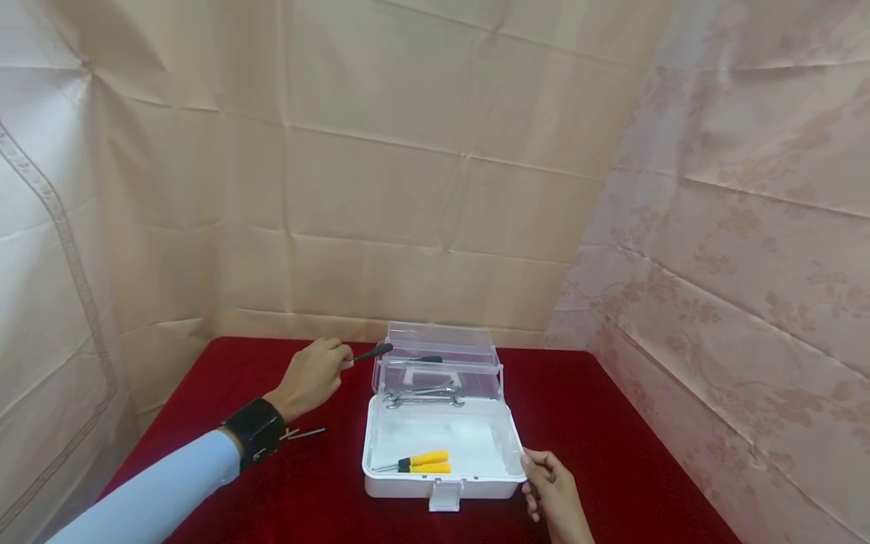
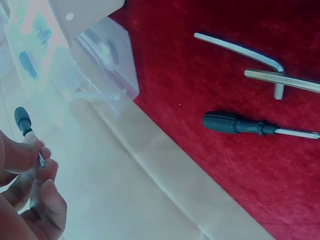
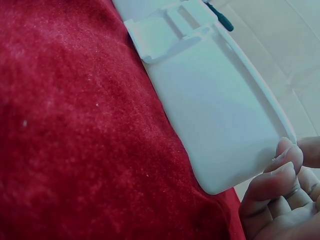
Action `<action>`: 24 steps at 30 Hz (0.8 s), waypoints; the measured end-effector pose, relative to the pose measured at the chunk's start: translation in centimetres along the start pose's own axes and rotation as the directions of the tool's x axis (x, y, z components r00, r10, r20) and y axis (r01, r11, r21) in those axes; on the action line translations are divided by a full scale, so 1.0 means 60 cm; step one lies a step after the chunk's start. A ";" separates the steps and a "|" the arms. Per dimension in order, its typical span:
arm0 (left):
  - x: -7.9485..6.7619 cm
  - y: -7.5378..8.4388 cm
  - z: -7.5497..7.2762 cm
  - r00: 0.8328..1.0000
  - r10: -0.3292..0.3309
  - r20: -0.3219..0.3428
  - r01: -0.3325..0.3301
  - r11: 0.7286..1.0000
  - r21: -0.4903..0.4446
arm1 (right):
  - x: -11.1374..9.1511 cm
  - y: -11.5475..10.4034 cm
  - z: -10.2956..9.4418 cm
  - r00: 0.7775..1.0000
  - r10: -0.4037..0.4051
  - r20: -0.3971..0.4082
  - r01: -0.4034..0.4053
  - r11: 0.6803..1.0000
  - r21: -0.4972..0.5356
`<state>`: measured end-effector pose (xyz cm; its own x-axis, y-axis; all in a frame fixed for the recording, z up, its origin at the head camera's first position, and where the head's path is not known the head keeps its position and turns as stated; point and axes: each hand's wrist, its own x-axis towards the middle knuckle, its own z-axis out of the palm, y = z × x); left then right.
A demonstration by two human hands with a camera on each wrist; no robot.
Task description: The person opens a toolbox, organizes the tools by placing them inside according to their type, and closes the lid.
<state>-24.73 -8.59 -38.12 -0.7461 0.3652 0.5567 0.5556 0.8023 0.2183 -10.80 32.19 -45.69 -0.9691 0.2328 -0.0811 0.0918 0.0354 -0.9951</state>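
Observation:
My left hand (image 1: 316, 374) pinches a screwdriver (image 1: 374, 352) by its metal shaft, the black handle pointing right towards the open lid of a white toolbox (image 1: 445, 487). In the left wrist view this screwdriver (image 2: 22, 119) is held off the cloth between thumb and fingers. With thumb and fingers my right hand (image 1: 553, 491) pinches the toolbox's front right corner. Two yellow-handled screwdrivers (image 1: 430, 458) lie inside the box at the front. Wrenches (image 1: 424, 399) rest along its back edge. Another black-handled screwdriver (image 1: 430, 360) lies in the clear tray of the lid.
In the left wrist view, a black-handled screwdriver (image 2: 220, 122) and two hex keys (image 2: 285, 80) lie on the red cloth (image 2: 165, 45). A white latch (image 1: 445, 495) hangs down at the box's front. The clear tiered lid (image 1: 442, 336) leans back near the beige curtain (image 1: 381, 189).

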 end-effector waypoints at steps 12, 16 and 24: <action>0.014 0.023 0.010 1.000 0.024 -0.003 -0.024 1.000 0.005 | 0.001 0.001 -0.002 1.000 -0.007 -0.005 0.007 1.000 0.002; 0.020 0.026 0.013 0.999 0.037 -0.011 -0.037 0.999 0.015 | 0.001 0.001 -0.002 1.000 0.004 -0.005 -0.004 1.000 -0.006; 0.034 0.031 0.020 0.996 0.084 -0.017 -0.084 0.996 0.014 | 0.001 0.000 0.000 1.000 0.002 0.000 -0.002 1.000 -0.004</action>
<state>-25.68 -5.79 -37.53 -0.6903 0.4231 0.5869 0.6109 0.7755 0.1596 -10.84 32.22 -45.67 -0.9688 0.2332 -0.0833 0.0949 0.0388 -0.9947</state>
